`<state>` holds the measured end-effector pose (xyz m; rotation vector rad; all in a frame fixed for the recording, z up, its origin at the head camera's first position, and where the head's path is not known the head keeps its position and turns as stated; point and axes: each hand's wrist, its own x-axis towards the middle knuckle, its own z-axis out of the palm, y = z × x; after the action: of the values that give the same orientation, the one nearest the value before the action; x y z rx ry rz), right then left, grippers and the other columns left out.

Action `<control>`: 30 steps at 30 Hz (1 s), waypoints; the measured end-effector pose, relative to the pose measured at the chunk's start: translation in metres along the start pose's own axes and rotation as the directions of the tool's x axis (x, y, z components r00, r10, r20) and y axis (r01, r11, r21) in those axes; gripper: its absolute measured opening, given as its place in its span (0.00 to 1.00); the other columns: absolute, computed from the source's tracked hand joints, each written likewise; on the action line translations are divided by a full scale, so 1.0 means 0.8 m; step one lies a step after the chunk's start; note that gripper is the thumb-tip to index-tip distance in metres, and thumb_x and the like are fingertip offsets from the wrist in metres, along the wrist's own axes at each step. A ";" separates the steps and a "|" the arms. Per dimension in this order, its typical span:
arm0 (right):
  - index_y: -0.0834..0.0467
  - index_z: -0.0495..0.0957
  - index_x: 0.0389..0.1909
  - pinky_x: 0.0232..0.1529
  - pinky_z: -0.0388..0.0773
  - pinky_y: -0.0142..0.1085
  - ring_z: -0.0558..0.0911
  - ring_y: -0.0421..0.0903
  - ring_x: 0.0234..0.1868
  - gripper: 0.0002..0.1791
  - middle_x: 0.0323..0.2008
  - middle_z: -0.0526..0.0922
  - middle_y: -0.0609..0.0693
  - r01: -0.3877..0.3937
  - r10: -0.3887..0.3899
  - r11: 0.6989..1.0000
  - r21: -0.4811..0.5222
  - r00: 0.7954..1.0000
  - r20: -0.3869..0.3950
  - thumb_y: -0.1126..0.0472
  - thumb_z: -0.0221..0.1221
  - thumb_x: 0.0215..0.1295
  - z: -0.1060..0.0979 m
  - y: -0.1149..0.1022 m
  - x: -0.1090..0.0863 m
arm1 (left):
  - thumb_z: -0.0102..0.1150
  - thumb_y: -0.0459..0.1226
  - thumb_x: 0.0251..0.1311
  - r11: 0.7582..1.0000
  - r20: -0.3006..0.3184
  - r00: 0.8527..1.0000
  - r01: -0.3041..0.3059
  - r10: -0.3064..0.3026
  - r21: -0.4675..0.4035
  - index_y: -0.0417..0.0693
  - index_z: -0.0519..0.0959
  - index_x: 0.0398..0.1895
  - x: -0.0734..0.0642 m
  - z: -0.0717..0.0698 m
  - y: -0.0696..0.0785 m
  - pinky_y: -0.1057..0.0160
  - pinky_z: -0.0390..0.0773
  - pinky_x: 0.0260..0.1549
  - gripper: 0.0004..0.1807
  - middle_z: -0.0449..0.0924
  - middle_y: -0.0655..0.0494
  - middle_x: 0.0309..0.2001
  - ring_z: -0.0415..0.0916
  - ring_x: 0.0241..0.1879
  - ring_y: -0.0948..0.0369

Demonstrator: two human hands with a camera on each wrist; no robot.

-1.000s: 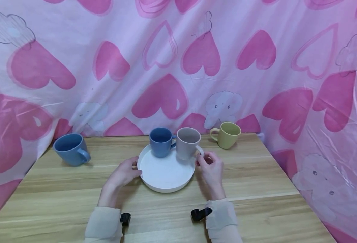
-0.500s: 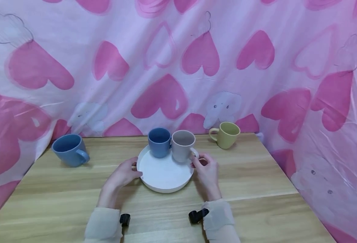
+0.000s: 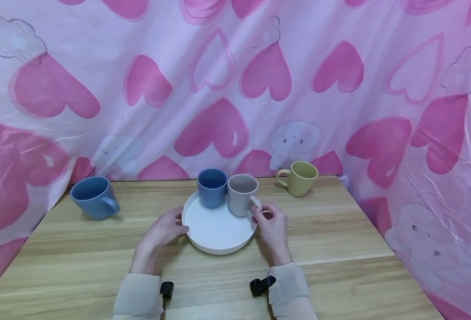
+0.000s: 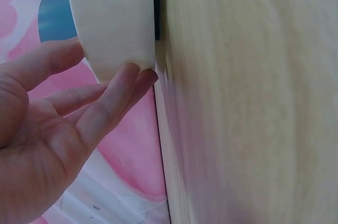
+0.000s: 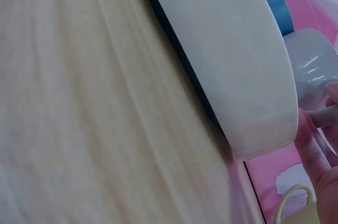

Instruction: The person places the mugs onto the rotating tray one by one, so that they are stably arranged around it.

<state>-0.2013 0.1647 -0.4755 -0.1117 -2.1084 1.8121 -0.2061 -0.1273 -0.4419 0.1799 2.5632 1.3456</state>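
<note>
Left hand (image 3: 164, 227) rests spread fingers (image 4: 108, 105) against the tray (image 3: 219, 233), probably steadying it; right hand (image 3: 274, 224) pinches the grey mug (image 3: 240, 195) by its handle (image 3: 256, 202).

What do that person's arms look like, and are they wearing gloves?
No gloves: the left grip and right grip are bare. A pale cream left cuff and right cuff wrap the forearms. Each wrist has a small, chunky black gadget: left gadget, right gadget.
</note>
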 end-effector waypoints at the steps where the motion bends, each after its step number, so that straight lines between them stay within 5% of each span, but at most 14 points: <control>1: 0.64 0.82 0.34 0.26 0.80 0.31 0.84 0.54 0.26 0.08 0.26 0.83 0.58 0.006 -0.006 1.000 -0.005 1.000 -0.003 0.61 0.67 0.61 0.000 0.000 0.000 | 0.59 0.28 0.59 1.000 -0.001 1.000 0.002 -0.002 0.000 0.27 0.57 0.70 0.000 0.001 0.000 0.44 0.67 0.61 0.37 0.70 0.33 0.60 0.68 0.61 0.41; 11: 0.64 0.82 0.33 0.29 0.82 0.35 0.84 0.50 0.27 0.10 0.28 0.83 0.56 -0.031 0.031 1.000 -0.003 0.999 0.007 0.61 0.69 0.59 0.000 -0.005 -0.001 | 0.57 0.27 0.60 1.000 0.006 1.000 -0.011 0.011 -0.017 0.27 0.58 0.70 0.002 0.002 0.001 0.44 0.69 0.60 0.35 0.69 0.32 0.61 0.69 0.60 0.41; 17: 0.66 0.81 0.34 0.31 0.83 0.36 0.84 0.50 0.27 0.11 0.27 0.83 0.58 -0.067 0.067 0.998 -0.009 0.994 0.084 0.62 0.69 0.59 -0.001 -0.009 0.000 | 0.58 0.27 0.60 1.000 0.002 1.000 0.002 -0.002 -0.010 0.27 0.58 0.70 0.000 0.002 0.001 0.44 0.69 0.59 0.36 0.69 0.32 0.61 0.69 0.60 0.41; 23: 0.62 0.82 0.33 0.30 0.80 0.32 0.82 0.48 0.26 0.08 0.24 0.82 0.53 -0.012 0.037 0.991 -0.135 0.983 0.180 0.62 0.69 0.59 -0.001 -0.013 0.001 | 0.58 0.27 0.60 1.000 -0.004 1.000 0.006 -0.006 -0.006 0.27 0.58 0.70 -0.001 0.002 -0.002 0.45 0.70 0.59 0.35 0.70 0.32 0.60 0.70 0.59 0.41; 30: 0.64 0.82 0.31 0.24 0.76 0.30 0.77 0.44 0.25 0.04 0.23 0.79 0.51 0.022 0.013 0.986 -0.165 0.978 0.207 0.68 0.68 0.57 0.002 -0.019 0.001 | 0.58 0.28 0.60 1.000 0.002 1.000 -0.010 0.010 0.003 0.27 0.58 0.70 -0.002 0.001 0.001 0.46 0.71 0.58 0.35 0.71 0.33 0.59 0.71 0.59 0.42</control>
<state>-0.1995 0.1609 -0.4609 0.0425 -2.4006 1.7072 -0.2044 -0.1269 -0.4415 0.1940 2.5660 1.3446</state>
